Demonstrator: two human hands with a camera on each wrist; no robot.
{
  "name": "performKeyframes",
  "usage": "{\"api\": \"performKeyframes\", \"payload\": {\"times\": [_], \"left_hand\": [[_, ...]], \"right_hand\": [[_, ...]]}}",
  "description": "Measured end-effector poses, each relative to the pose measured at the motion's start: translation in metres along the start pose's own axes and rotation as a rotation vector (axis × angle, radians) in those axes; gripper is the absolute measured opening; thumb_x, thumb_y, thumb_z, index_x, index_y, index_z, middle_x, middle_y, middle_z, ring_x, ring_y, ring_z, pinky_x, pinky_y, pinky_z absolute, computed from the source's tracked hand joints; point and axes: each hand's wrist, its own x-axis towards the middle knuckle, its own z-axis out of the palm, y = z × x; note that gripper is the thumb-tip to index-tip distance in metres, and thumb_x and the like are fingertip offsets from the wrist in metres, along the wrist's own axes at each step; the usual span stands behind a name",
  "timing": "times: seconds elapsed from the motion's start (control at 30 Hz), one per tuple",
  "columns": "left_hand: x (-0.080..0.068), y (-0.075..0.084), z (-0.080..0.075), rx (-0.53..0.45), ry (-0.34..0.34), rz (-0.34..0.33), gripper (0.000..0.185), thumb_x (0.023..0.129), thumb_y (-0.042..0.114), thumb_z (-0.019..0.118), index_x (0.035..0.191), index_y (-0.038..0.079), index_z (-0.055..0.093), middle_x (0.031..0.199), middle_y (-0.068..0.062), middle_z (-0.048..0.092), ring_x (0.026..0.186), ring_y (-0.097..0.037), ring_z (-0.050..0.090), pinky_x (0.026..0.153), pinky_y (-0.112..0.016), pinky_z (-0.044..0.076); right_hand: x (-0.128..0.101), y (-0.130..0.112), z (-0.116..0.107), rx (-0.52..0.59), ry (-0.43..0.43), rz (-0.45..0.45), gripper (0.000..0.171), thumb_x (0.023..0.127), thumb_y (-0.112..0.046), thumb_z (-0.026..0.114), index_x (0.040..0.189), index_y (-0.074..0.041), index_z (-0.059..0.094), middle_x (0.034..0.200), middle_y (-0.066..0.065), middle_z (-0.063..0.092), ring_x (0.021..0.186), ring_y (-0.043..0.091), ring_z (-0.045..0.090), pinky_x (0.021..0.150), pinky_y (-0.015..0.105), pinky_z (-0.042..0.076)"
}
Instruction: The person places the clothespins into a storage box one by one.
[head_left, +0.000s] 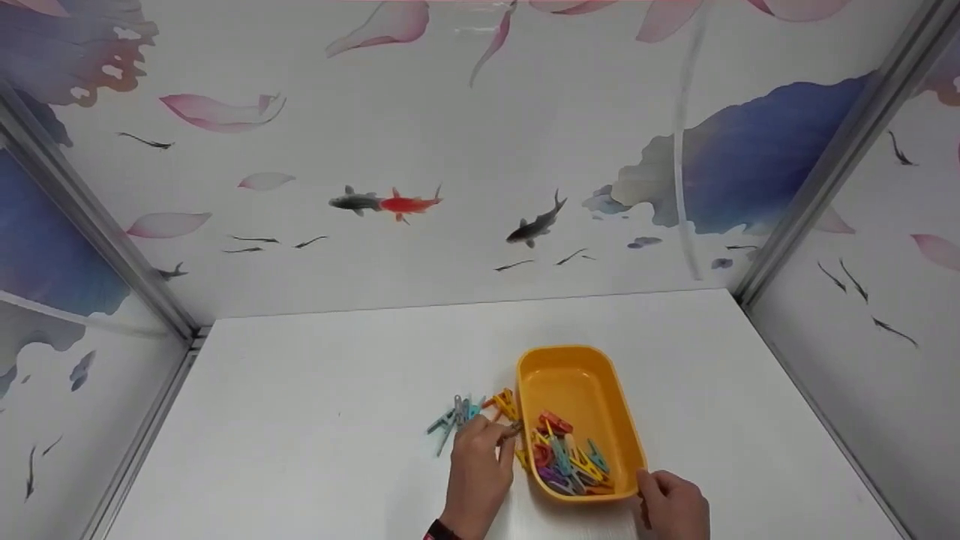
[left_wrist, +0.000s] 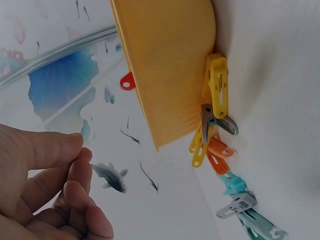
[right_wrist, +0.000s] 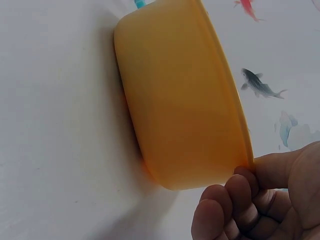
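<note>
A yellow plastic bin (head_left: 622,405) stands on the white table, with a heap of coloured clothespins (head_left: 574,461) at its near end. My right hand (head_left: 675,504) pinches the rim at the near right corner between thumb and fingers; the right wrist view shows this grip too. Beside the bin's left wall is my left hand (head_left: 480,457), thumb tip against the curled index finger (left_wrist: 80,170). Nothing shows between those fingertips. Beyond them a grey clothespin (left_wrist: 217,120) leans on yellow clothespins (left_wrist: 217,85) at the foot of the bin.
Left of the bin lie loose teal and grey clothespins (head_left: 456,416), and orange and yellow ones (head_left: 502,403) close to its wall. A red clothespin end (left_wrist: 127,81) pokes above the rim. Printed panels (head_left: 480,150) with metal corner posts enclose the table (head_left: 300,420).
</note>
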Motion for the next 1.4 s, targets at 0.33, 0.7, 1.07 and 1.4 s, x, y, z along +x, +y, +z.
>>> {"api": "performKeyframes", "payload": {"times": [0.33,0.7,1.07,1.4], "left_hand": [[0.003,-0.037,-0.005,0.14,0.116,-0.021,0.005,0.079,0.009,0.076,0.077,0.006,0.072,0.074,0.002,0.058,0.076,-0.013,0.056,0.072,-0.033,0.046],[0.008,-0.067,0.0,0.29,0.112,-0.184,0.014,0.075,0.009,0.079,0.078,-0.003,0.072,0.069,-0.004,0.054,0.069,-0.018,0.053,0.067,-0.035,0.042],[0.008,-0.079,0.008,0.316,0.067,-0.227,0.015,0.078,0.006,0.074,0.071,-0.005,0.067,0.069,-0.006,0.052,0.07,-0.022,0.054,0.069,-0.038,0.044],[0.01,-0.084,0.01,0.377,0.09,-0.234,0.01,0.079,0.0,0.07,0.071,-0.006,0.067,0.067,-0.008,0.051,0.068,-0.023,0.054,0.067,-0.038,0.044]], "right_hand": [[0.001,0.0,0.0,-0.004,0.023,-0.001,0.033,0.099,-0.026,0.051,0.079,-0.003,0.065,0.056,0.002,0.051,0.053,0.018,0.047,0.051,0.029,0.038],[0.002,0.0,0.001,-0.005,0.005,0.009,0.034,0.1,-0.027,0.05,0.08,-0.003,0.064,0.057,0.002,0.051,0.054,0.018,0.047,0.051,0.029,0.038],[0.002,0.001,-0.001,-0.032,-0.001,0.011,0.035,0.1,-0.027,0.05,0.079,-0.003,0.063,0.056,0.002,0.05,0.053,0.018,0.047,0.052,0.03,0.038],[0.0,0.001,-0.001,-0.033,0.008,-0.021,0.035,0.099,-0.028,0.051,0.077,-0.003,0.063,0.055,0.001,0.051,0.052,0.017,0.047,0.052,0.029,0.037]]}}
